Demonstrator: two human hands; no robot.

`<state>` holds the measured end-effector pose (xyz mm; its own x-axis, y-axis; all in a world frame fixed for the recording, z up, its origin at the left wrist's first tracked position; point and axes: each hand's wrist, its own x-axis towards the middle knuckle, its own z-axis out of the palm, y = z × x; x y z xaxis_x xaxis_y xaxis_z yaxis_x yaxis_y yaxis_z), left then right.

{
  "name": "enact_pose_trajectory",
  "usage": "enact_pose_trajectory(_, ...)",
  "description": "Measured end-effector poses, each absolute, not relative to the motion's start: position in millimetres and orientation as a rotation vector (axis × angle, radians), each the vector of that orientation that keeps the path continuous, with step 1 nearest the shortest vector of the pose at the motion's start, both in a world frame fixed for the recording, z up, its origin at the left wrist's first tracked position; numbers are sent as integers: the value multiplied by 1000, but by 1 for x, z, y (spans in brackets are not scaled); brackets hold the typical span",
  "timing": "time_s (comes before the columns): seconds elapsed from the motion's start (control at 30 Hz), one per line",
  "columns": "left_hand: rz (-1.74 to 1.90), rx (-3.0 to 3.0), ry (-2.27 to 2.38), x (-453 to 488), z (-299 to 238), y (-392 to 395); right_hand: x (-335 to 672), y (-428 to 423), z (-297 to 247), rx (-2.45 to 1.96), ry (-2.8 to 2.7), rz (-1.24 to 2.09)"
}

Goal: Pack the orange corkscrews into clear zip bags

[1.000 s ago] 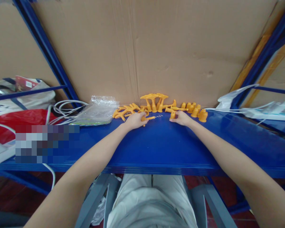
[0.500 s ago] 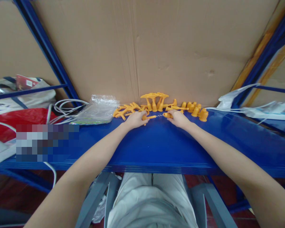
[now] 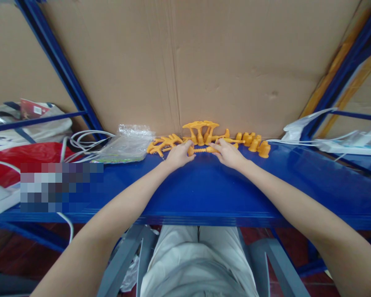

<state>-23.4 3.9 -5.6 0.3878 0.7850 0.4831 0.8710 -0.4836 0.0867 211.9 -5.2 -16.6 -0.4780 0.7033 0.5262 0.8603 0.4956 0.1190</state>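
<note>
Orange plastic lines the far edge of the blue desk (image 3: 204, 189) on my feed from the head camera. At twelve o'clock both hands meet on one orange threaded rod (image 3: 201, 150), which lies level just above the desk top, right in front of the row of loose parts. The left hand (image 3: 179, 155) has its fingers clenched round the rod's left end. The right hand (image 3: 228, 153) pinches the right end, fingers closed on it. A grip at both ends, I judge, holds the rod straight and lets one hand work against the other.

Behind the rod, T-shaped pieces (image 3: 200, 128) stand upright against the cardboard sheet (image 3: 204, 62). Branch-shaped pieces (image 3: 163, 143) lie flat at eleven o'clock, and small caps (image 3: 253, 142) sit in a cluster at one o'clock. Each kind is grouped apart, likely so that either hand finds its sort within reach.

Farther out at ten o'clock lie a clear plastic bag (image 3: 128, 144) and coiled white cables (image 3: 83, 142), with a red bag (image 3: 24, 154) at nine o'clock. White bags (image 3: 297, 130) rest at two o'clock, well apart from the hands.
</note>
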Motion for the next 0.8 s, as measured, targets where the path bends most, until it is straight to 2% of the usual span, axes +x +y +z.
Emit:
enact_pose_trajectory(0.2, -780, -2486, -1431, -21, -8, 4, 209, -5, -20, -1224, -2336, -501)
enact_pose_trajectory(0.4, -780, -2487, -1470, -25, -6, 7, 218, 11, -23, -992, -2280, -247)
enact_pose_trajectory(0.8, -861, -2504, -1324, -30, -9, 12, 225, 17, -19, -995, -1897, 772)
